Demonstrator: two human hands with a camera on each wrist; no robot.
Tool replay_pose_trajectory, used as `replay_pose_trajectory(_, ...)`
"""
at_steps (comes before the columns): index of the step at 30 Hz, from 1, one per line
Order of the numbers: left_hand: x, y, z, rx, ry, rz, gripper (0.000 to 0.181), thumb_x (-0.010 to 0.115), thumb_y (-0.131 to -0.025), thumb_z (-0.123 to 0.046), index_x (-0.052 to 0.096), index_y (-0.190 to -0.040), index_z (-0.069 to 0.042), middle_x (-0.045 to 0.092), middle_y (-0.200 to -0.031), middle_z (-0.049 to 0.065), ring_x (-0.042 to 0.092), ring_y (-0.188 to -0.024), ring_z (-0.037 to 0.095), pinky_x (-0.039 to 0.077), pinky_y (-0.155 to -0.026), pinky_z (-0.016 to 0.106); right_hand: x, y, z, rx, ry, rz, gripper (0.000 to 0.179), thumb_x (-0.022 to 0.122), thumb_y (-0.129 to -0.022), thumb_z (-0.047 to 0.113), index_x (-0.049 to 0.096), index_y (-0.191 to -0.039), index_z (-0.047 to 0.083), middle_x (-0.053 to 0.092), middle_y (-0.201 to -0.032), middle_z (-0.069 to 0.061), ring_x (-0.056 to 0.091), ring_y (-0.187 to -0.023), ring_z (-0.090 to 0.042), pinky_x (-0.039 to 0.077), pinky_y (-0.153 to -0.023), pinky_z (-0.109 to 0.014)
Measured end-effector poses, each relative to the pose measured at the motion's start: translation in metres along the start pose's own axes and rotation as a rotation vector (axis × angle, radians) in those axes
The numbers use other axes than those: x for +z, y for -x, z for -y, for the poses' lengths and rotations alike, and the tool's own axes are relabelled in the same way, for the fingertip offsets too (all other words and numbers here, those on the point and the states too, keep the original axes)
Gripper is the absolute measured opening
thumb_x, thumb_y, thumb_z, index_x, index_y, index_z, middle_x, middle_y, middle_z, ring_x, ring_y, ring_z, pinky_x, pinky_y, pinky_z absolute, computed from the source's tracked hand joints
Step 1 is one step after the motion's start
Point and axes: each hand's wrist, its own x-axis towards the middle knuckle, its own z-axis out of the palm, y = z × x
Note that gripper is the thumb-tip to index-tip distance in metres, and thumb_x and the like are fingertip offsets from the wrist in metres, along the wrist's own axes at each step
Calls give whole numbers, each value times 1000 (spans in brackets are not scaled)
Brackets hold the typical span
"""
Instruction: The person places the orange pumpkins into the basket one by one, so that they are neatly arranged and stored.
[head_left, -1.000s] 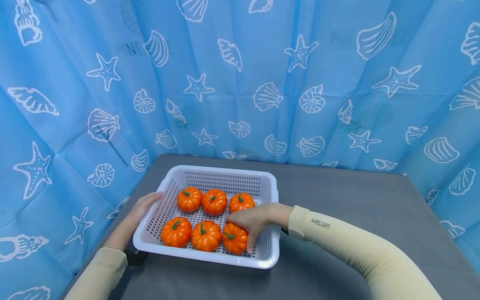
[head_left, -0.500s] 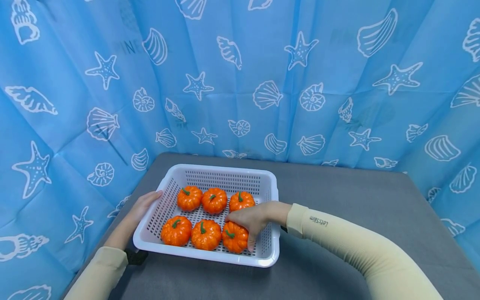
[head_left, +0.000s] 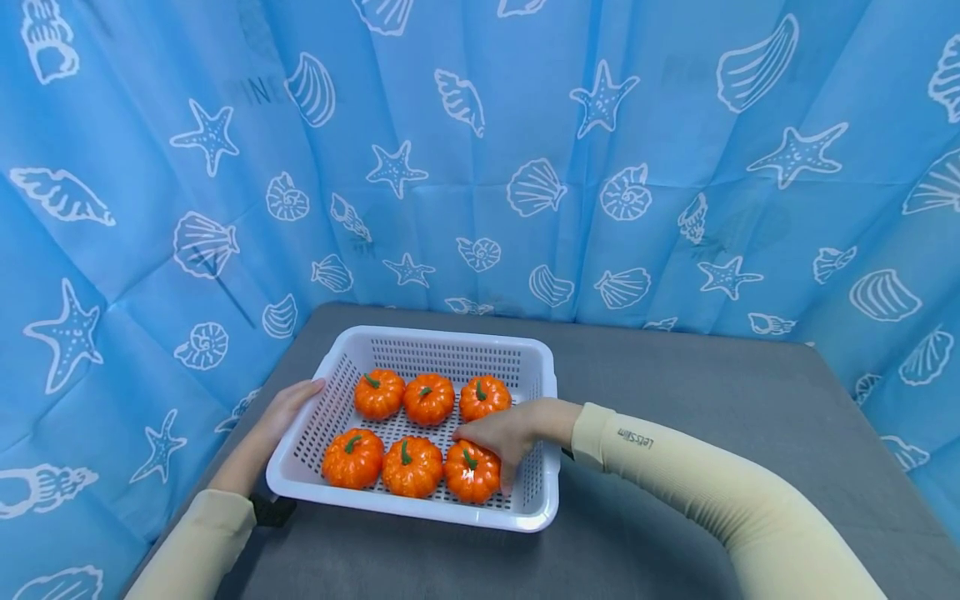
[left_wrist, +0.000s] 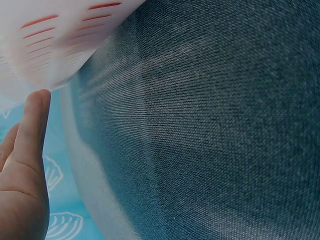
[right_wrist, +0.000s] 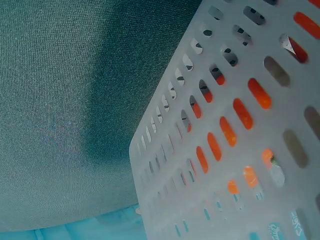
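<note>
A white plastic basket (head_left: pixel 405 508) with slotted walls holds small orange pumpkins in two rows of three, each with a green stem. My right hand (head_left: pixel 501 433) reaches over the right wall and grips the front right pumpkin (head_left: pixel 471 473), thumb on its near right side and fingers on its far side. Close behind that hand is the back right pumpkin (head_left: pixel 483 396). At the basket's left side, my left hand (head_left: pixel 285 408) rests against the wall with straight fingers, fingertips at the rim. In the right wrist view the basket's slotted wall (right_wrist: pixel 220 95) hides the right hand.
The basket stands on a dark grey cloth-covered table (head_left: pixel 675 400), near its left edge. Behind and at the sides hangs a blue curtain (head_left: pixel 480 167) with white shells and starfish. Pale sleeves cover both forearms.
The front right pumpkin has turned in my right hand, its stem now pointing more upward, and shifted slightly away from me. The left hand stays at the basket's side.
</note>
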Motion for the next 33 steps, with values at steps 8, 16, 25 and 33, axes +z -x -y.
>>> replay_pose_trajectory(8, -1, -3, -2, 40, -14, 11, 61, 38, -97, -55, 32, -142, -15, 56, -128, 23, 69, -94, 30, 57, -74, 49, -3, 2, 1, 47, 42, 16, 97, 85, -67, 34, 29, -145, 23, 39, -144, 9, 41, -127, -10, 33, -113, -37)
replay_pose_trajectory(16, -2, 0, -4, 53, -5, 22, 63, 38, -97, -53, 31, -143, -11, 57, -126, 23, 69, -93, 31, 57, -73, 50, -5, 4, 1, 69, 9, 22, 99, 86, -65, 34, 28, -146, 25, 38, -146, 10, 40, -127, -10, 31, -114, -39)
replay_pose_trajectory(25, -2, 1, -1, 52, 0, 23, 63, 38, -97, -54, 31, -144, -13, 57, -128, 23, 69, -94, 33, 57, -73, 50, -4, 4, 4, 84, 32, 9, 98, 86, -65, 32, 31, -145, 27, 41, -145, 8, 43, -124, -12, 36, -111, -39)
replay_pose_trajectory(33, -2, 1, 0, 46, -19, 5, 64, 39, -96, -54, 31, -144, -12, 55, -129, 24, 69, -95, 33, 57, -73, 49, -6, 9, 6, 79, 41, -12, 96, 85, -67, 35, 31, -146, 24, 40, -146, 8, 42, -128, -11, 33, -113, -38)
